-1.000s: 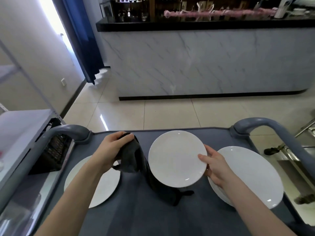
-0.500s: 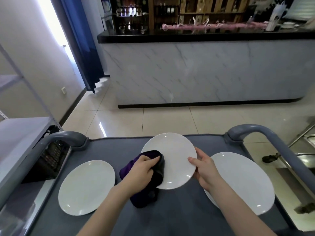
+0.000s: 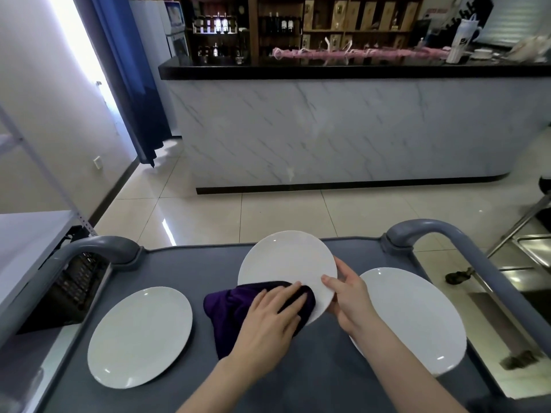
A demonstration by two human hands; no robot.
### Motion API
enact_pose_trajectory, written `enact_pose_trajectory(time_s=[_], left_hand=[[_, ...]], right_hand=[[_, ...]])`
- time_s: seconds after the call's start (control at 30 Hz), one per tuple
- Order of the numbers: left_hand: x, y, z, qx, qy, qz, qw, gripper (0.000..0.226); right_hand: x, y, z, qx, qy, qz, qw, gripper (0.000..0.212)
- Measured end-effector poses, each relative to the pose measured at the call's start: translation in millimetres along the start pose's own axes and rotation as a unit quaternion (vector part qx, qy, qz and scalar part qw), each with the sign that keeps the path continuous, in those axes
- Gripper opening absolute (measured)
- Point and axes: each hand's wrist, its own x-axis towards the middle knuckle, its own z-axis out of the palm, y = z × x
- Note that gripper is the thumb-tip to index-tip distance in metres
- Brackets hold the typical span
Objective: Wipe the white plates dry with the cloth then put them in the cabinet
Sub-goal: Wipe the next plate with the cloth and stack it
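Left hand (image 3: 274,317): fingers flat, pressing down. Right hand (image 3: 348,296): pinching a rim, thumb on top. Grey cart top (image 3: 167,263): bearing white plates. Right plate (image 3: 417,317): largest, just beside the right wrist. Left plate (image 3: 140,335): well apart. Centre plate (image 3: 286,260): tilted up, held by right hand. Purple cloth (image 3: 235,305): under left palm, on centre plate's near edge. Step judged: wiping; next, sweep the bare far face, then flip. Raised cart handles (image 3: 441,231) at far corners; free room between plates.

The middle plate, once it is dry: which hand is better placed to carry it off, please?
Probably the right hand: it grips the middle plate by its rim, thumb on the face, while the left hand lies flat on the purple cloth, pressing it to the plate.
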Motion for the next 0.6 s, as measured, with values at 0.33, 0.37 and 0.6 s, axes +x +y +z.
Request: enact_pose_trajectory(time_s=[0.33, 0.37, 0.6], left_hand=[[38.4, -23.7, -6.3, 0.074, -0.043, -0.027, 0.996, 0.055], [43.8, -31.2, -9.2, 0.085, -0.043, -0.029, 0.995, 0.056], [46.4, -34.8, -6.5, 0.046, -0.016, -0.057, 0.997, 0.056]], right_hand=[[-19.6, 2.4, 3.9, -0.019, -0.028, 0.011, 0.999, 0.042], [-22.9, 3.9, 4.3, -0.033, -0.038, 0.007, 0.999, 0.042], [-26.0, -5.2, 2.1, -0.076, -0.073, -0.031, 0.994, 0.049]])
